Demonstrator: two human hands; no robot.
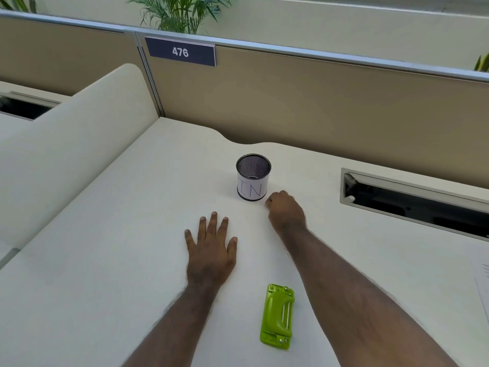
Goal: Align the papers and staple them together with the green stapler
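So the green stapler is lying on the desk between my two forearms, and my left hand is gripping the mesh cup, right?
Not quite. In the head view, the left hand lies flat on the desk, apart from the mesh cup. The green stapler does lie between your forearms.

One head-worn camera looks forward and down from above the desk (105, 234), wide-angled, close over both forearms, facing the partition wall (317, 102) at the desk's far edge.
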